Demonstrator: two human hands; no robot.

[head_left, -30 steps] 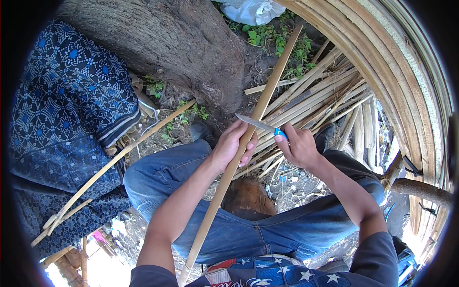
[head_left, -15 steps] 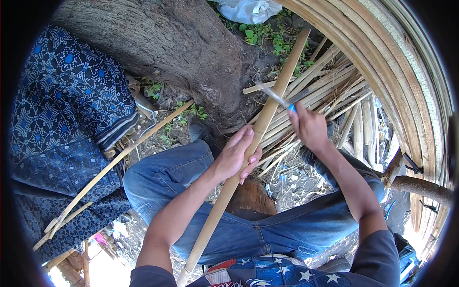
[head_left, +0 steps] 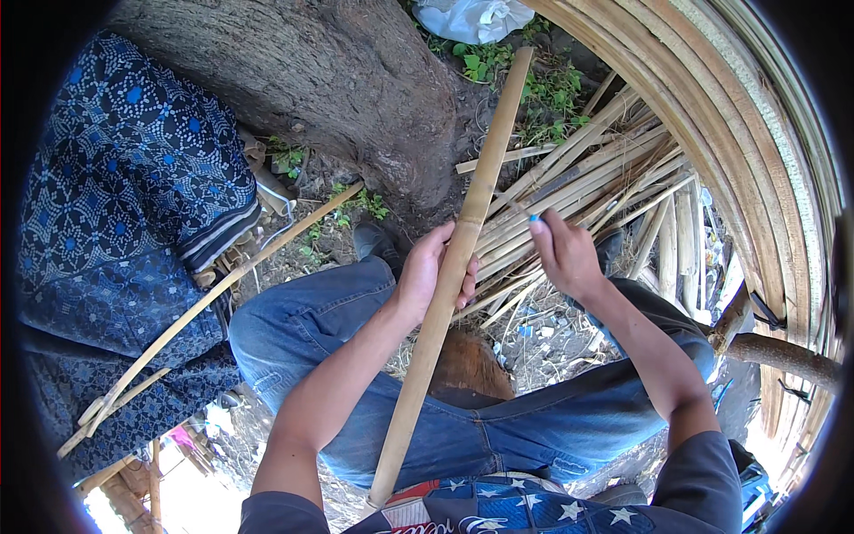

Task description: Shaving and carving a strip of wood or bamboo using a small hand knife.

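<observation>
One person sits here with two hands at work, and I count one bamboo strip [head_left: 455, 267] between them. It runs aslant through the middle of the frame, from the greenery near the top centre to the shirt [head_left: 525, 509] at the bottom, with one clear joint ring just above the left hand [head_left: 423, 278]. That hand is grasping the strip from beneath, fingertips showing past its right edge. The right hand [head_left: 569, 258], right of centre, is clenched around one knife [head_left: 534, 218]; only a bit of blue handle shows, and the blade is too blurred for me to make out. The knife is near the strip, apart from it.

Two legs in blue jeans [head_left: 569, 427] spread across the lower middle, and between them sits one wooden block [head_left: 471, 365], partly hidden behind the strip. Right of centre lies one heap of split strips [head_left: 587, 191], too many to count. One bundle of long curved strips [head_left: 747, 133] sweeps down the right side, with at least two dark ties on it. One branch [head_left: 783, 351] juts in at the right edge. At the upper left stand one tree trunk [head_left: 311, 89] and, beside it, patterned blue cloth [head_left: 124, 169]; one long stick [head_left: 249, 267] and one shorter stick [head_left: 133, 397] cross the cloth's lower part. One white bag [head_left: 471, 18] lies at the top centre.
</observation>
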